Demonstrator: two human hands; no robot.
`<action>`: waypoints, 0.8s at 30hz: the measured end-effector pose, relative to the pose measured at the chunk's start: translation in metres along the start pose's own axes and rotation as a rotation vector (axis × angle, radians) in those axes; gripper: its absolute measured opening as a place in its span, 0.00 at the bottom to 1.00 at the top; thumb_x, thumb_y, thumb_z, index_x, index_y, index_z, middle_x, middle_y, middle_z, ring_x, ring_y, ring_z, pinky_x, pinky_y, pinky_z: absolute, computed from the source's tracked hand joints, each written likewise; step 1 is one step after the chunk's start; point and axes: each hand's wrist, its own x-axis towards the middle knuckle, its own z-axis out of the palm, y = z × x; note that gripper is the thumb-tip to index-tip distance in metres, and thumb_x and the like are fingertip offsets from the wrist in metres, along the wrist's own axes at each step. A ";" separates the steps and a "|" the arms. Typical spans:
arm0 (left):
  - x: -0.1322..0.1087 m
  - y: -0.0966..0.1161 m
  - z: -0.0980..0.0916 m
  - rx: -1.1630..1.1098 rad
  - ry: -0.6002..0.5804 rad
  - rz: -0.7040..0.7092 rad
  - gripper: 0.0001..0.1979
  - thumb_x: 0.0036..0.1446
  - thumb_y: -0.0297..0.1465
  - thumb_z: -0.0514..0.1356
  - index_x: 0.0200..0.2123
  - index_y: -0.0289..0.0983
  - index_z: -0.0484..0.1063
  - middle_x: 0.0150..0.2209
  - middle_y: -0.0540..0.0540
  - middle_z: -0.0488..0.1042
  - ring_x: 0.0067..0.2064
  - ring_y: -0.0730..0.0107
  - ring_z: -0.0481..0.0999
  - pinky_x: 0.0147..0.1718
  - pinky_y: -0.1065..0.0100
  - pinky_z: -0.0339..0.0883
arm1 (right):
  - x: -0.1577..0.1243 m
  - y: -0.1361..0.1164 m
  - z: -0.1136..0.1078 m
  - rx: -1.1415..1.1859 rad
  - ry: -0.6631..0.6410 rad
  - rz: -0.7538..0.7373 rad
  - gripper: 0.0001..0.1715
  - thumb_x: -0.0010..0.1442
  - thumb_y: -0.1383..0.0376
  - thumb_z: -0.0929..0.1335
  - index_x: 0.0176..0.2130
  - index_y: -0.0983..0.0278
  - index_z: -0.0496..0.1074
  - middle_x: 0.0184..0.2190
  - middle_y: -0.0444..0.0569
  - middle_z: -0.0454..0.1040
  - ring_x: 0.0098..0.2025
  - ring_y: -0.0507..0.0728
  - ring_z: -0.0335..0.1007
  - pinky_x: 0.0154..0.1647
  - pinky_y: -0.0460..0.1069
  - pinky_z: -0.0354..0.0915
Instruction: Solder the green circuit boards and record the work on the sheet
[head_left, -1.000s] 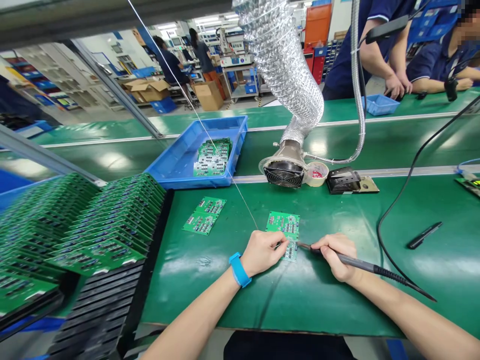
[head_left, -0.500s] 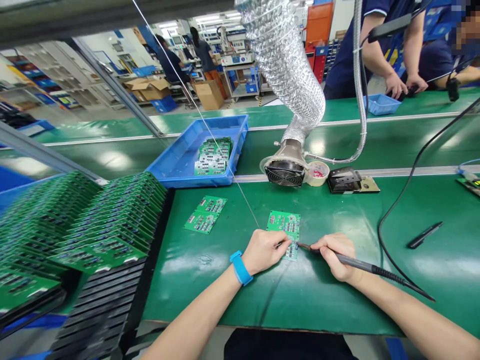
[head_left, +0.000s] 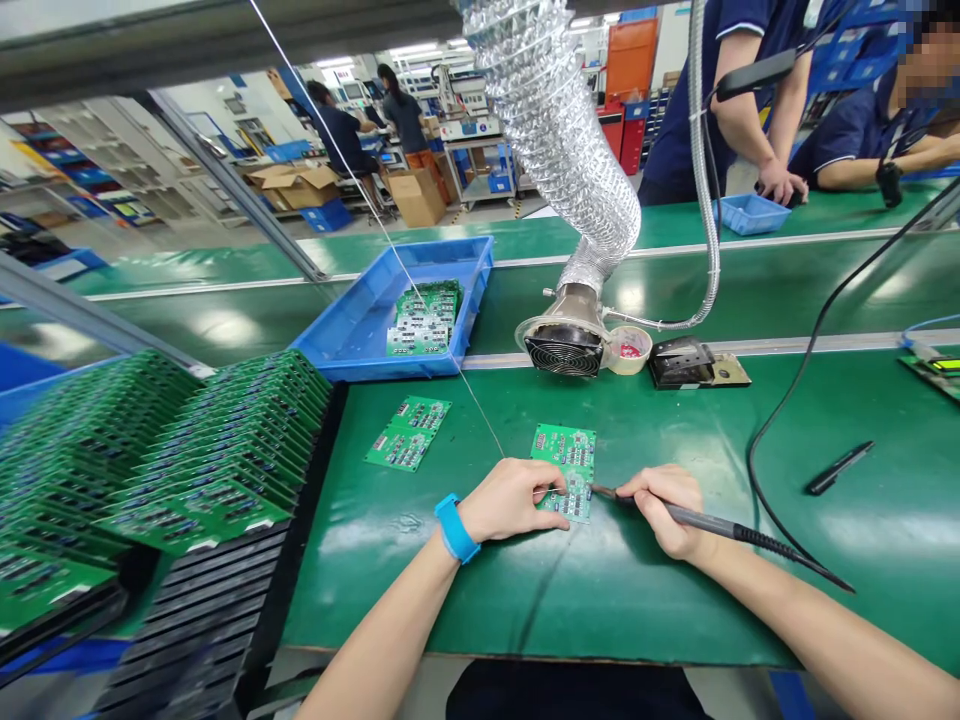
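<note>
My right hand (head_left: 669,510) grips a soldering iron (head_left: 697,520) like a pen, its tip at the right edge of a green circuit board (head_left: 566,445) lying flat on the bench. My left hand (head_left: 510,500), with a blue wristband (head_left: 457,528) behind it, rests at the board's left side. Its fingers are curled around a thin solder wire (head_left: 480,408), which comes down from above and shows again at the fingertips. The thumb stands apart from the fingers, over the board's lower edge. Whether the iron tip touches a joint is too small to tell.
A second board (head_left: 409,432) lies to the left. Boards stand in a black rack (head_left: 202,590); more lie stacked in a blue tray (head_left: 337,320). A fume extractor (head_left: 564,345), tape roll (head_left: 628,350), iron stand (head_left: 697,362) and pen (head_left: 840,468) are around. Co-workers are beyond.
My left hand has shifted slightly left, and its thumb has opened away from the fingers, uncovering more of the board. The right hand keeps the soldering iron at the board's edge.
</note>
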 end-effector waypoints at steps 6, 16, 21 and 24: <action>0.001 -0.005 0.006 -0.011 0.059 -0.011 0.17 0.52 0.44 0.69 0.37 0.39 0.76 0.26 0.54 0.67 0.27 0.75 0.66 0.29 0.72 0.57 | 0.006 0.002 -0.002 -0.074 0.127 0.141 0.16 0.67 0.65 0.61 0.34 0.62 0.76 0.20 0.43 0.73 0.20 0.53 0.70 0.25 0.48 0.66; 0.027 -0.036 0.000 0.011 0.224 -0.030 0.13 0.57 0.42 0.67 0.38 0.39 0.78 0.31 0.50 0.72 0.33 0.71 0.71 0.34 0.71 0.64 | 0.017 0.027 0.007 -0.002 0.183 0.360 0.14 0.68 0.59 0.64 0.44 0.62 0.78 0.31 0.48 0.78 0.32 0.55 0.76 0.32 0.47 0.72; 0.043 -0.056 -0.013 -0.014 0.238 -0.011 0.13 0.57 0.42 0.66 0.39 0.38 0.80 0.31 0.48 0.72 0.33 0.70 0.71 0.36 0.69 0.64 | 0.025 0.029 0.003 -0.068 0.161 0.324 0.16 0.65 0.58 0.68 0.50 0.61 0.76 0.46 0.51 0.78 0.45 0.58 0.76 0.47 0.52 0.72; 0.044 -0.060 -0.013 -0.073 0.329 -0.063 0.13 0.60 0.39 0.63 0.42 0.37 0.79 0.30 0.49 0.71 0.30 0.73 0.68 0.32 0.70 0.62 | 0.031 0.027 0.000 -0.094 0.094 0.312 0.16 0.67 0.59 0.66 0.51 0.60 0.76 0.46 0.50 0.78 0.45 0.57 0.76 0.47 0.52 0.72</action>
